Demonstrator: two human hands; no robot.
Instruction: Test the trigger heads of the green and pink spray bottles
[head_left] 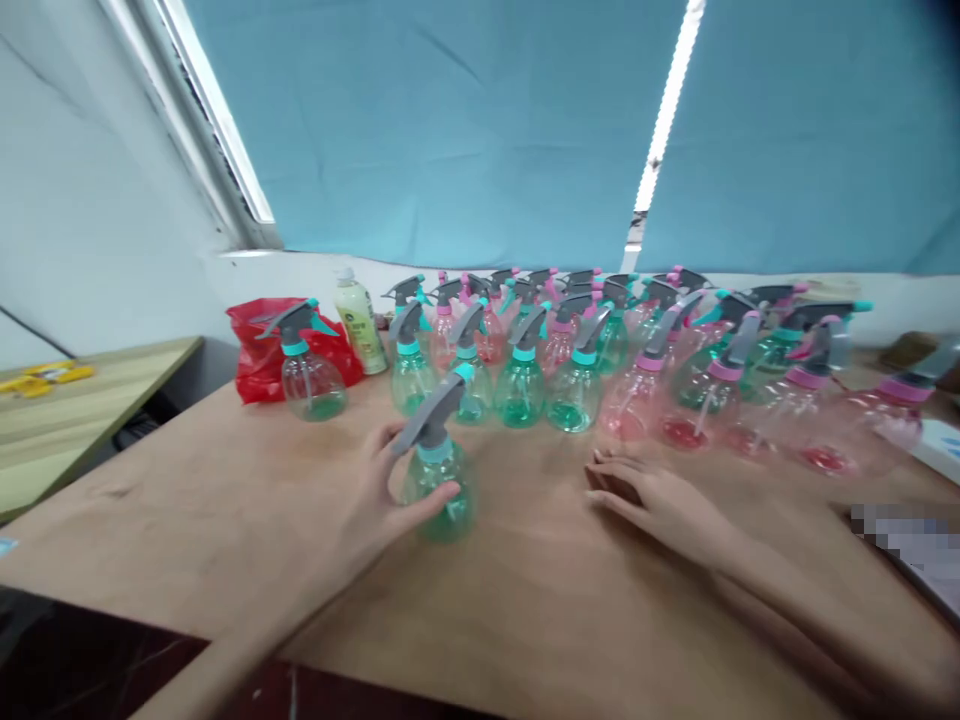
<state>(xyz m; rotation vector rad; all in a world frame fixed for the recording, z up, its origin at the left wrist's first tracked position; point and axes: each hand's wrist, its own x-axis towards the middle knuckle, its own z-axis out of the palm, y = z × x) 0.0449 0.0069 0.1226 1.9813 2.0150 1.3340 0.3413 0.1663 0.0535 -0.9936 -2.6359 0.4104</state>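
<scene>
My left hand is wrapped around a clear green spray bottle with a turquoise collar and a grey trigger head. This bottle stands close to upright at the front of the group, with its head leaning right in view. My right hand is just above or on the wooden table, its fingers loosely stretched and thumb apart, holding nothing. Beyond it are pink spray bottles, the closest being one with a pink collar. Behind the held bottle stand green ones, including a green spray bottle.
At the left, another spray bottle stands before a red plastic bag and a pale green bottle. A pixelated flat object lies at the right edge. A second table holds yellow items. Blue sheeting hangs behind.
</scene>
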